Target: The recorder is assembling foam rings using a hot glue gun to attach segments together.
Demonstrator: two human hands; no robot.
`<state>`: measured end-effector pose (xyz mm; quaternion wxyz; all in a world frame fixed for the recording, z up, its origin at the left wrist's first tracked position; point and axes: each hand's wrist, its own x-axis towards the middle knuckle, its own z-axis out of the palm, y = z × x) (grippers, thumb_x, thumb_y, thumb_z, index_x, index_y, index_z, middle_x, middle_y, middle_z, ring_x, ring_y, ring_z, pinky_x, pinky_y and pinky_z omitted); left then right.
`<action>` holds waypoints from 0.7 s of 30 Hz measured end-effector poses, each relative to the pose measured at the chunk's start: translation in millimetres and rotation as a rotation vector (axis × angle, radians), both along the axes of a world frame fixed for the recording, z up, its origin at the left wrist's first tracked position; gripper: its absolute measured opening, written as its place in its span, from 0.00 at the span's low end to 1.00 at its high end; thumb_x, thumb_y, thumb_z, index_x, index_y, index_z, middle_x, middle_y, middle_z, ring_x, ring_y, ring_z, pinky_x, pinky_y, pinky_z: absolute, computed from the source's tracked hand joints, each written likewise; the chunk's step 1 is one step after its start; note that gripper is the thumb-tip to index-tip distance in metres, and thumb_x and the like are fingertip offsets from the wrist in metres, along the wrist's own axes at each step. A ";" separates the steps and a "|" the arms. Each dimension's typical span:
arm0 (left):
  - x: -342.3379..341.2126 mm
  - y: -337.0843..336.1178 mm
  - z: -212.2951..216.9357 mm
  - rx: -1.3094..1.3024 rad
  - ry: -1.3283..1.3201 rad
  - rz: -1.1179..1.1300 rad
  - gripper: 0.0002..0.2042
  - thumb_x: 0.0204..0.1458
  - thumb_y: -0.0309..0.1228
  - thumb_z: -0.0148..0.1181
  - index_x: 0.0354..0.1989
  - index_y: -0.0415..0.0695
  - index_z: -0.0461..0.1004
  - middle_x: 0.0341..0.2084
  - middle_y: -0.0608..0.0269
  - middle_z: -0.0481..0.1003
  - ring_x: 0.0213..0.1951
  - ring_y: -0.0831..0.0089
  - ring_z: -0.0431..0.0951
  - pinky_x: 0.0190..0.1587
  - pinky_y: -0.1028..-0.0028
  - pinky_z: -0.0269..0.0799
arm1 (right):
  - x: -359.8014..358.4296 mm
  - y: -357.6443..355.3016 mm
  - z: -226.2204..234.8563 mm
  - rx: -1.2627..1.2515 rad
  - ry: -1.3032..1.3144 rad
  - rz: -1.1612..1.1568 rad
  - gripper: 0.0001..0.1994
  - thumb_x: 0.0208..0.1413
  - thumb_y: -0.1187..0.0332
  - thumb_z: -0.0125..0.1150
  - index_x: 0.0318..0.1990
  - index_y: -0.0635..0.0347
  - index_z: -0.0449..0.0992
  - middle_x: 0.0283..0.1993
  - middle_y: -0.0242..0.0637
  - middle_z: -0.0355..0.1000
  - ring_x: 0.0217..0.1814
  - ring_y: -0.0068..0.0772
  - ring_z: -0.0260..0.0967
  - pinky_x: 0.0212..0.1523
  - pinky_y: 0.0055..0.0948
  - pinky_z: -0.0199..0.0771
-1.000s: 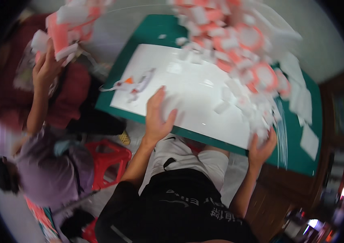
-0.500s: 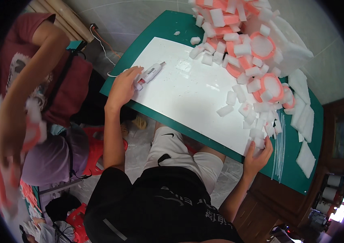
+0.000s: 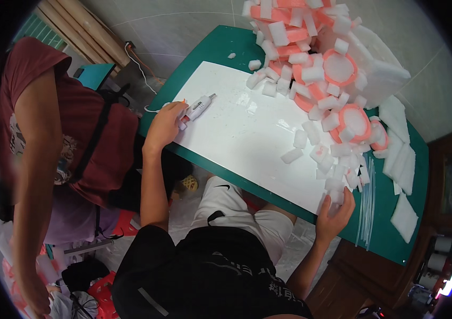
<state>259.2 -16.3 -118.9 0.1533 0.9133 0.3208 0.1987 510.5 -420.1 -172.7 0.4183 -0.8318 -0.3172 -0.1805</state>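
Note:
On the left of the white board lies a white glue gun, its nozzle pointing away and right. My left hand is closed round its rear part, which the fingers partly hide. At the board's near right corner, my right hand has a small white foam block between thumb and fingers. Just beyond it, several loose white foam pieces lie in a heap. Farther back rises a pile of coral-pink rings with white foam blocks on them.
Thin translucent sticks and flat white foam sheets lie on the green tabletop at the right. A large white foam slab stands behind the pile. At the left another person bends down. A white cord runs beside the wall.
The person at the left has leaned closer, and their arm has moved lower. The view has shifted slightly. My hands stay at nearly the same places on the table.

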 end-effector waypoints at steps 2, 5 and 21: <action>0.5 -0.2 -0.6 0.018 -0.005 -0.001 0.17 0.50 0.15 0.51 0.49 0.37 0.75 0.53 0.47 0.74 0.53 0.50 0.74 0.56 0.63 0.69 | 0.4 0.3 0.5 -0.027 0.012 -0.001 0.23 0.54 0.72 0.63 0.58 0.65 0.70 0.57 0.51 0.67 0.59 0.53 0.67 0.59 0.43 0.66; 0.3 1.6 -4.0 0.030 -0.012 0.027 0.17 0.50 0.15 0.51 0.49 0.38 0.75 0.54 0.46 0.73 0.55 0.49 0.73 0.57 0.63 0.68 | 0.6 0.0 0.6 -0.061 0.023 -0.002 0.23 0.55 0.72 0.63 0.58 0.65 0.70 0.58 0.51 0.67 0.60 0.54 0.66 0.59 0.43 0.66; -12.9 -14.4 -22.1 0.073 -0.302 0.051 0.15 0.55 0.25 0.55 0.51 0.39 0.74 0.49 0.50 0.73 0.52 0.53 0.72 0.55 0.63 0.67 | -1.1 0.2 -2.0 -0.196 -0.038 0.007 0.22 0.58 0.68 0.59 0.59 0.65 0.70 0.62 0.51 0.65 0.63 0.54 0.64 0.62 0.44 0.64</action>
